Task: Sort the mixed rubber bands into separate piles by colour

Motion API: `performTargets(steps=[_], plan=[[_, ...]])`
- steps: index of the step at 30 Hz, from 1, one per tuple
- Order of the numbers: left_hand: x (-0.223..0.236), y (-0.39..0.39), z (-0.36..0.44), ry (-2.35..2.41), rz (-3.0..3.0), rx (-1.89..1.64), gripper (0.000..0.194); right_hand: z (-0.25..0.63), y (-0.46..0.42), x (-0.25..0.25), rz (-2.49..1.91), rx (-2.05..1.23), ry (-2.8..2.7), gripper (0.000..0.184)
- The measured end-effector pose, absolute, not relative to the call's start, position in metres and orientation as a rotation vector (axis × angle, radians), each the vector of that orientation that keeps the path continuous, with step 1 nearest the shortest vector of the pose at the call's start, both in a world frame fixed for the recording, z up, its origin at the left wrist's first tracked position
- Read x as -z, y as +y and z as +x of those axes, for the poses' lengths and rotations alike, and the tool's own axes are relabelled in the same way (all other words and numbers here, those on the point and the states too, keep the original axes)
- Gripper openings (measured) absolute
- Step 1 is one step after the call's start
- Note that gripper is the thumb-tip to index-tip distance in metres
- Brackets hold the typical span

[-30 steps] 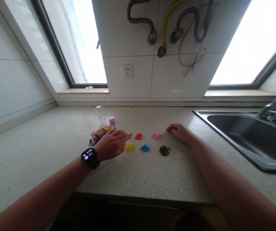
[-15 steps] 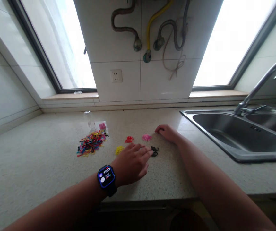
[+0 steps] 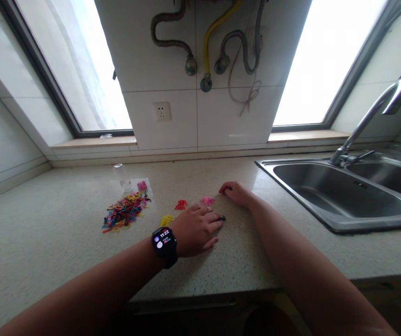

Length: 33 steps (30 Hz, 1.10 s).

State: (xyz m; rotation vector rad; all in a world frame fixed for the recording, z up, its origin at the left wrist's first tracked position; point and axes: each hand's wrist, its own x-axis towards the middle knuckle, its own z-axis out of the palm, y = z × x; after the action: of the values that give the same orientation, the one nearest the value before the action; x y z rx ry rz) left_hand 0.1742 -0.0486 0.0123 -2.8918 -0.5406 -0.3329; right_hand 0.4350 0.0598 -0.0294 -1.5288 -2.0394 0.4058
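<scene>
My left hand (image 3: 198,231), with a black smartwatch (image 3: 164,240) on its wrist, lies palm down over the counter with fingers stretched out. Its fingertips cover most of a small pile of black rubber bands (image 3: 222,218). Just behind that hand are a yellow pile (image 3: 167,220), a red pile (image 3: 181,205) and a pink pile (image 3: 207,200) of the same small bands. To the right of the pink pile rests my right hand (image 3: 235,192), its fingers curled together; anything between them is too small to make out.
A larger heap of mixed-colour bands (image 3: 125,212) lies on the left, with a clear plastic container (image 3: 121,177) and a pink piece (image 3: 141,185) behind it. A steel sink (image 3: 333,186) with a faucet (image 3: 364,121) is set into the counter (image 3: 81,261) on the right.
My left hand has slid right, over the black bands, which now are mostly hidden. The right hand keeps its place by the pink pile. My view has turned slightly right.
</scene>
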Motion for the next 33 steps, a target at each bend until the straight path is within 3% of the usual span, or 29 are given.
performTargets(steps=[12,21,33], plan=[[-0.023,-0.095,0.129,-0.504,-3.033,0.313,0.044,0.437,0.061,0.031,-1.524,-0.426,-2.056,0.03],[-0.013,-0.114,0.095,-0.513,-3.209,0.085,0.061,0.436,0.059,0.028,-1.563,-0.426,-2.061,0.029],[-0.01,-0.11,0.091,-0.549,-3.315,0.227,0.058,0.436,0.056,0.025,-1.567,-0.448,-2.063,0.029]])
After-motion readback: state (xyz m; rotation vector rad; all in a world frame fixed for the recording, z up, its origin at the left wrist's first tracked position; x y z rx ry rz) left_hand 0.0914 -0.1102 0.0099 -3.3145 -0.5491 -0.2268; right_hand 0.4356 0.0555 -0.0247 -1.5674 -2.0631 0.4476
